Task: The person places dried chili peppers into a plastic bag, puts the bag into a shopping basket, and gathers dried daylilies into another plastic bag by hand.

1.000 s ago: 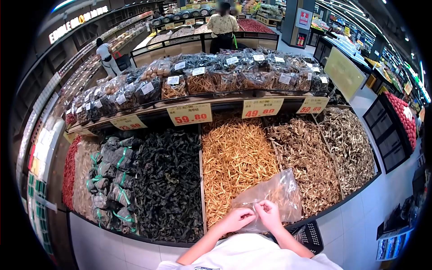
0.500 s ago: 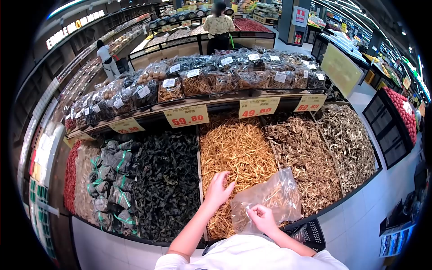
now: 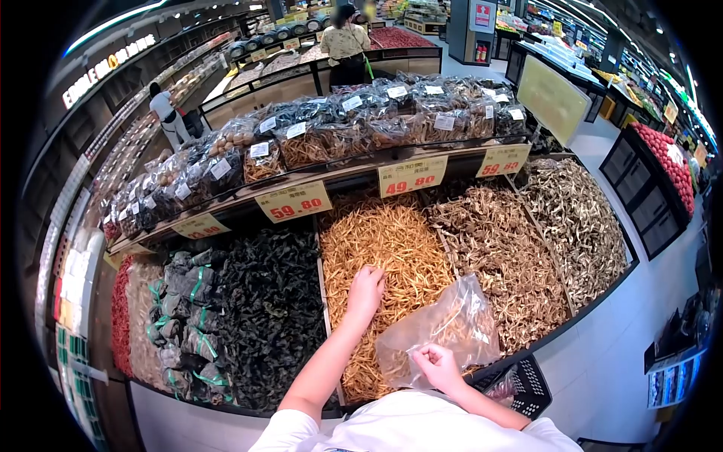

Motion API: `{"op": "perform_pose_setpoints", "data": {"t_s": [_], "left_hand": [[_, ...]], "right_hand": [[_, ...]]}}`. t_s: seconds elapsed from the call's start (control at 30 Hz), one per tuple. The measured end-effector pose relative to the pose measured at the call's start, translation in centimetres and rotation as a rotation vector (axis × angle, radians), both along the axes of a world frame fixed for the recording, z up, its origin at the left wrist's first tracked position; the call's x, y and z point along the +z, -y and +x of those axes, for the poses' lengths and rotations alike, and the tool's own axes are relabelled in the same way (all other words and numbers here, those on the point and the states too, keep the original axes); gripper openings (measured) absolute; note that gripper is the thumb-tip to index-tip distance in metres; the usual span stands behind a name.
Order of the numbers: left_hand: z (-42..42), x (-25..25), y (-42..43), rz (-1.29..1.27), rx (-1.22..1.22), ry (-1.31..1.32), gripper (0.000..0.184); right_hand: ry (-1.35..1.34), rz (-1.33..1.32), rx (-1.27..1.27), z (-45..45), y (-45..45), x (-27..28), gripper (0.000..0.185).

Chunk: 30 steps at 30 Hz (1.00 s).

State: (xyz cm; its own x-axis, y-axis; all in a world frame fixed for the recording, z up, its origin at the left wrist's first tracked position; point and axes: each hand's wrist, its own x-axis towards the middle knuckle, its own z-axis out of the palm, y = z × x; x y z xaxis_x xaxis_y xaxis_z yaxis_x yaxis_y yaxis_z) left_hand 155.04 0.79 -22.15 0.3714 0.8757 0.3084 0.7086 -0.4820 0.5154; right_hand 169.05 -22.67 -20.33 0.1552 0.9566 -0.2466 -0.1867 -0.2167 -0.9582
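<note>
My left hand [image 3: 367, 288] is curled down into a bin of golden dried lily flowers [image 3: 392, 233], its fingers closed at the surface of the pile. What lies inside that grip is mostly hidden. Lower and to the right, my right hand [image 3: 438, 367] pinches the edge of a clear plastic bag [image 3: 471, 309]. Some golden strips show in or through the bag, which rests over the front of the bin and its right divider.
Black dried fungus [image 3: 275, 301] fills the bin on the left; brown dried mushrooms [image 3: 504, 256] lie to the right. Price signs [image 3: 294, 201] and packaged goods [image 3: 324, 139] line the back. A black basket [image 3: 533, 384] is at lower right. Two people stand farther off.
My left hand has gone from spread fingers to closed on the dried lily flowers, slightly farther forward. The right hand still holds the bag. The view has shifted slightly.
</note>
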Motion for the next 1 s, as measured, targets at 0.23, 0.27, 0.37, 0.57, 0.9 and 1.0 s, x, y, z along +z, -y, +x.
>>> {"op": "perform_pose_setpoints", "data": {"t_s": [0.23,0.27,0.37,0.57,0.9,1.0], "left_hand": [[-1.0,1.9,0.7,0.052,-0.062,0.178,0.012],[-1.1,2.4,0.9,0.071,-0.057,0.205,0.011],[-1.7,3.6,1.4,0.097,-0.051,0.242,0.011],[-2.8,6.1,3.2,-0.007,-0.019,0.339,0.012],[-9.9,9.7,13.0,-0.134,0.144,0.336,0.010],[-11.3,9.3,16.1,-0.248,0.162,0.302,0.010]], "right_hand": [[-0.023,-0.011,0.042,0.0,0.0,0.7,0.012],[-0.025,0.008,0.040,0.1,-0.1,0.5,0.012],[-0.026,0.026,0.041,0.5,0.0,0.5,0.012],[-0.045,0.027,0.053,0.8,0.2,0.6,0.012],[-0.055,0.044,-0.042,2.9,0.1,2.0,0.015],[-0.043,0.052,-0.065,3.1,-0.2,2.4,0.014]]}}
